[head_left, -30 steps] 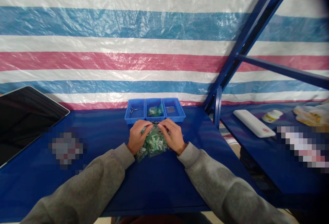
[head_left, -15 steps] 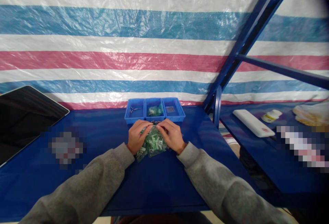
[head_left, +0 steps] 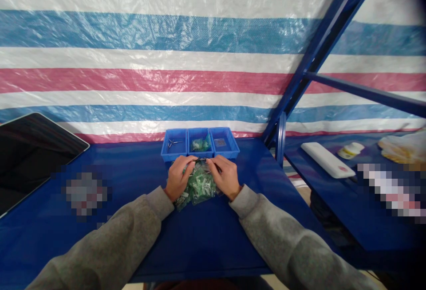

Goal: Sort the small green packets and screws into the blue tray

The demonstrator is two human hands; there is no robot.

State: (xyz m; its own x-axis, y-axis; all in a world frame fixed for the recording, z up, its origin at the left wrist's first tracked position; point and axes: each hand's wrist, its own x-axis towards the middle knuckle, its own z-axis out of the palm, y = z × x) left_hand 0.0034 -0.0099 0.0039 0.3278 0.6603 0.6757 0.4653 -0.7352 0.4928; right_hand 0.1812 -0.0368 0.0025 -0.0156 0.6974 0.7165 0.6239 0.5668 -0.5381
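My left hand [head_left: 178, 175] is closed in a pinch, and so is my right hand [head_left: 226, 176]. Their fingertips almost meet above a pile of green-tinted clear plastic bags [head_left: 202, 188]. Something small and dark shows between the fingertips, too small to name. The bags hold small pale or silvery pieces that I cannot make out. Just beyond my hands stand three joined blue bins [head_left: 200, 154]. A few thin metal pieces [head_left: 175, 143] lie in the left bin, a green bag [head_left: 200, 143] in the middle one, and a small clear packet [head_left: 220, 142] in the right one.
On the blue table [head_left: 199, 245], a dark-screened panel [head_left: 29, 161] stands at left near a blurred-out item [head_left: 87, 192]. A blue metal frame [head_left: 299, 86] rises at right. Beyond it, another table bears a white oblong box [head_left: 328, 160], a small bottle [head_left: 351, 150] and a plastic bag [head_left: 404, 148].
The fingertips of my two hands have moved slightly apart, the right ones shifting a little to the right. The bags and bins stay in place; the view has tilted very slightly.
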